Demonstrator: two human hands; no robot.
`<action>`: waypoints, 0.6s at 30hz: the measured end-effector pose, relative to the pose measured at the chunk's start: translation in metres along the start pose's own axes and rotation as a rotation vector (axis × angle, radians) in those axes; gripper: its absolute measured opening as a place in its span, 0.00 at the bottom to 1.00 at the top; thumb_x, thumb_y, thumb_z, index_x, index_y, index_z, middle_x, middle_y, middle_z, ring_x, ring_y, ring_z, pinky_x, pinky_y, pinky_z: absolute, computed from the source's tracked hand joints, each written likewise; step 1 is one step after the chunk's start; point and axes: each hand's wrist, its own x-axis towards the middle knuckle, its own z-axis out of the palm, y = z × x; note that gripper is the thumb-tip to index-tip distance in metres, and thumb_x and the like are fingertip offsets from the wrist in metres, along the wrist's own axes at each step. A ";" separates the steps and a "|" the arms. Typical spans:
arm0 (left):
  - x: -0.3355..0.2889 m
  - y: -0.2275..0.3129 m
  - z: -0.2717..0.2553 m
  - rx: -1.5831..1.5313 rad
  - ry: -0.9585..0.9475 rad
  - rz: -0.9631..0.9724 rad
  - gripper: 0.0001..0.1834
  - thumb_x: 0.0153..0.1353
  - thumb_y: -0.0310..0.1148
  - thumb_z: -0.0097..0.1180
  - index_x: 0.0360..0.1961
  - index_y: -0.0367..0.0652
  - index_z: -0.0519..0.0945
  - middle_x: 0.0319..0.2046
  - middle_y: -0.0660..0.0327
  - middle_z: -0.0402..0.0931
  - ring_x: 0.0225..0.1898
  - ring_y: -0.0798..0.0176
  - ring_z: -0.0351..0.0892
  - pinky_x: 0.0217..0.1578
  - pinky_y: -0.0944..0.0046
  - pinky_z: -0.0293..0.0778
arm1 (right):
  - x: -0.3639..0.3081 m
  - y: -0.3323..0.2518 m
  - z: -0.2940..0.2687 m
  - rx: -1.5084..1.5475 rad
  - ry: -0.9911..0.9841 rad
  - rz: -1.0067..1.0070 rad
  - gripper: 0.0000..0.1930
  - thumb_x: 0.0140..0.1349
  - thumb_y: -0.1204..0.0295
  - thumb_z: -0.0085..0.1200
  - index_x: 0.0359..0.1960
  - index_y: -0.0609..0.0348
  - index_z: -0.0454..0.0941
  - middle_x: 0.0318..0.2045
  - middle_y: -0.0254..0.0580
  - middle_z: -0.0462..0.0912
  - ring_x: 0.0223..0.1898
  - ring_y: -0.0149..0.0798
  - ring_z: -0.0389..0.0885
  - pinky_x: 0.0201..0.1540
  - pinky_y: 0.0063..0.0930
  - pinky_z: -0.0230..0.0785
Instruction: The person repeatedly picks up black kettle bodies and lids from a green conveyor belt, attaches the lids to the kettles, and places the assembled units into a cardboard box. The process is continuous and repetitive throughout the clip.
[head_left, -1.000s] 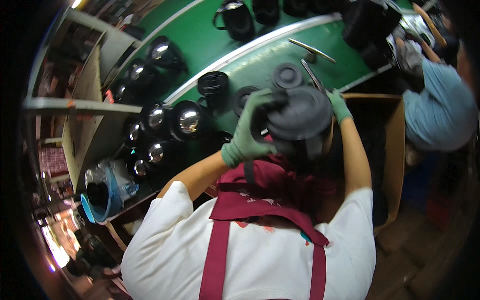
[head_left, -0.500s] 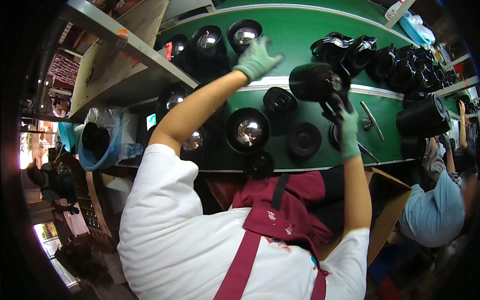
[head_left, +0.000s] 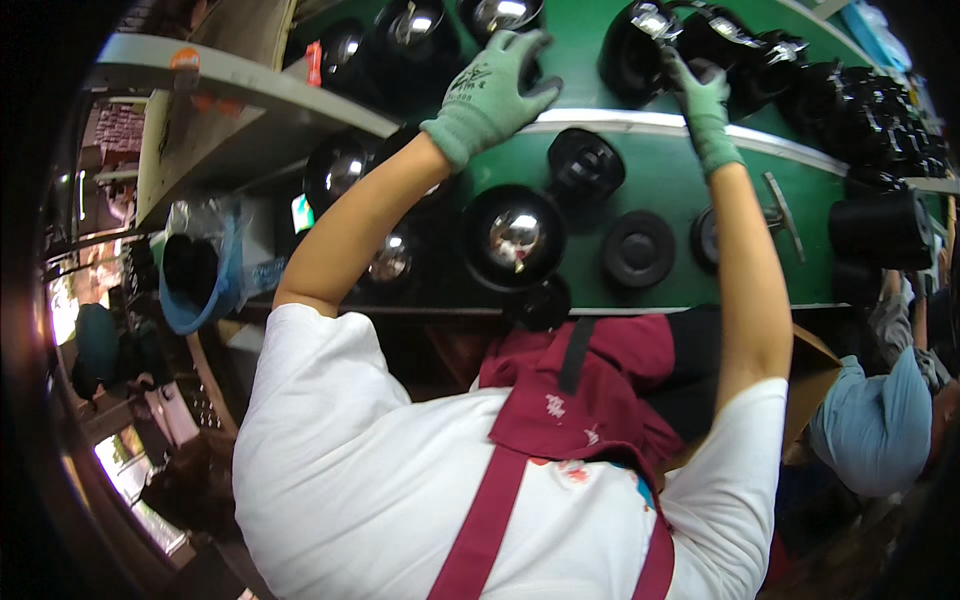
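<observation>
My left hand (head_left: 490,85) hovers, fingers spread, over a steel-lined pot (head_left: 420,30); my right hand (head_left: 705,105) grips a black pot (head_left: 640,45); many pots wait on the green counter (head_left: 660,180).

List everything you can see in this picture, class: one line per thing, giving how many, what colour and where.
conveyor belt: one, green with a white stripe, across the upper middle
black pots with shiny insides: several; one on the belt near its front edge, others at the upper left
round black lids: at least two, on the belt; one by the stripe, one nearer the front edge
black appliance body: one, on the belt at the top, at the right hand
more black bodies: a cluster, upper right
grey shelf: one, upper left
blue bag: one, left, below the shelf
co-worker in light blue: one, lower right
left hand: green glove, fingers spread above the belt
right hand: green glove, on the black appliance body
</observation>
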 end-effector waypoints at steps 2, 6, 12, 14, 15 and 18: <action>-0.052 0.017 -0.026 0.035 -0.107 -0.007 0.26 0.61 0.38 0.60 0.61 0.47 0.72 0.49 0.54 0.73 0.49 0.54 0.78 0.49 0.60 0.75 | -0.081 -0.061 -0.026 -0.081 -0.201 -0.451 0.38 0.50 0.50 0.70 0.56 0.62 0.71 0.55 0.51 0.69 0.56 0.48 0.72 0.61 0.36 0.65; -0.108 0.020 -0.058 -0.235 0.051 -0.168 0.25 0.62 0.29 0.60 0.60 0.41 0.73 0.52 0.58 0.74 0.52 0.63 0.76 0.54 0.64 0.73 | -0.231 -0.118 -0.060 -0.314 -0.922 -0.977 0.37 0.36 0.63 0.71 0.55 0.49 0.75 0.64 0.51 0.66 0.67 0.55 0.62 0.68 0.54 0.55; -0.142 0.047 -0.043 -0.699 0.173 -0.100 0.25 0.60 0.21 0.59 0.59 0.34 0.71 0.53 0.55 0.75 0.55 0.63 0.76 0.57 0.65 0.71 | -0.261 -0.078 -0.029 -0.534 -0.871 -1.119 0.14 0.56 0.71 0.50 0.45 0.52 0.79 0.61 0.47 0.70 0.65 0.54 0.65 0.65 0.45 0.64; -0.152 0.054 -0.056 -0.728 0.293 -0.012 0.24 0.62 0.20 0.55 0.60 0.33 0.70 0.55 0.54 0.75 0.57 0.63 0.75 0.59 0.65 0.71 | -0.258 -0.085 -0.071 -0.429 -0.602 -0.986 0.17 0.50 0.70 0.64 0.43 0.53 0.80 0.61 0.48 0.70 0.61 0.58 0.70 0.57 0.46 0.70; -0.160 0.062 -0.063 -0.703 0.343 -0.019 0.23 0.64 0.19 0.53 0.61 0.33 0.69 0.55 0.54 0.75 0.56 0.64 0.75 0.58 0.65 0.72 | -0.261 -0.097 -0.097 -0.280 -0.481 -0.878 0.21 0.44 0.72 0.70 0.43 0.54 0.80 0.59 0.51 0.73 0.59 0.58 0.73 0.57 0.45 0.71; -0.176 0.068 -0.052 -0.905 0.375 -0.122 0.24 0.65 0.23 0.53 0.63 0.35 0.69 0.55 0.56 0.75 0.56 0.65 0.74 0.59 0.66 0.69 | -0.282 -0.078 -0.173 0.433 -0.321 -0.202 0.22 0.51 0.81 0.67 0.49 0.64 0.75 0.58 0.46 0.74 0.55 0.41 0.78 0.53 0.31 0.75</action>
